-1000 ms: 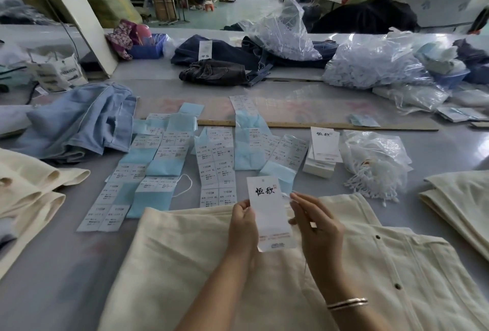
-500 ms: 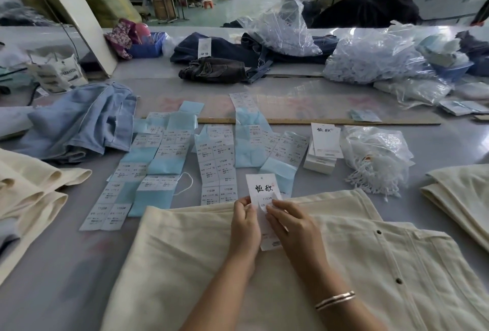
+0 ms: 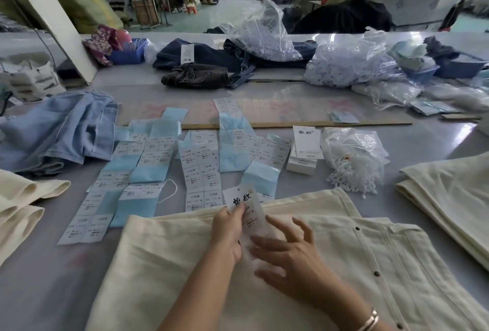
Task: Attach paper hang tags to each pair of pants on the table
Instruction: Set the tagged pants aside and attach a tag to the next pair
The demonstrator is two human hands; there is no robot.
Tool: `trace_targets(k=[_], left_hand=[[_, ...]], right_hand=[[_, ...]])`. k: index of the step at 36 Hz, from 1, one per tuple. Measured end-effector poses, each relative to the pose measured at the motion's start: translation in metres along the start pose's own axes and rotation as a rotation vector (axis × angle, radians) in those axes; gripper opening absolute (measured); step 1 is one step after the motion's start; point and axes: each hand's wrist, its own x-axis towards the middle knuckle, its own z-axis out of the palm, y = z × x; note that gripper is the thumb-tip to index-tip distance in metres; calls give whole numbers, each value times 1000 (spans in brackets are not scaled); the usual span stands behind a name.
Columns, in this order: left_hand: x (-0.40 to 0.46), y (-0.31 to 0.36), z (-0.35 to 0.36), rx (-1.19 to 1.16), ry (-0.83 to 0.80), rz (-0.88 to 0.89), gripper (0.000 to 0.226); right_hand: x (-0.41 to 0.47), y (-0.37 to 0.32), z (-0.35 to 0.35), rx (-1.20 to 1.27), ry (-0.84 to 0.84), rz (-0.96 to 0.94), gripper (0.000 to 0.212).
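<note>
1. Left hand (image 3: 227, 235) pinches the hang tag (image 3: 244, 211) over the cream pants (image 3: 169, 264) waistband edge.
2. Right hand (image 3: 288, 259) — fingers spread, holding nothing, just right of the tag.
3. Risk: tag blurred, one-handed pinch — could slip before fastening.
</note>
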Motion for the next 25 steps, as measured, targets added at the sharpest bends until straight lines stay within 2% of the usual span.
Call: trace_targets(k=[2, 4, 6, 8, 9, 13, 17, 20, 22, 24, 25], left_hand=[[2, -4, -1, 137, 43, 107, 16], [1, -9, 0, 372, 115, 307, 17], [-7, -15, 1, 494, 140, 484, 14], [-14, -20, 3, 528, 124, 594, 10], [-15, -22, 4, 543, 121, 625, 9], [-15, -22, 5, 570, 124, 681, 11], [-16, -22, 5, 592, 108, 680, 20], [-18, -21, 5, 588, 94, 670, 22], [-18, -21, 5, 601, 90, 672, 18], [-18, -21, 5, 613, 89, 675, 12], [-18, -21, 5, 616, 87, 676, 12]], right_hand=[[-4, 19, -15, 113, 58, 10, 29], [1, 50, -32, 147, 178, 151, 26], [14, 90, -46, 103, 233, 326, 15], [28, 128, -55, -10, 149, 456, 6], [33, 143, -56, -71, 76, 495, 8], [47, 178, -48, -282, -165, 421, 13], [54, 185, -34, -473, -307, 295, 22], [57, 184, -28, -544, -304, 284, 15], [57, 185, -24, -528, -231, 271, 6], [57, 189, -23, -417, -144, 352, 9], [58, 191, -23, -304, -80, 450, 12]])
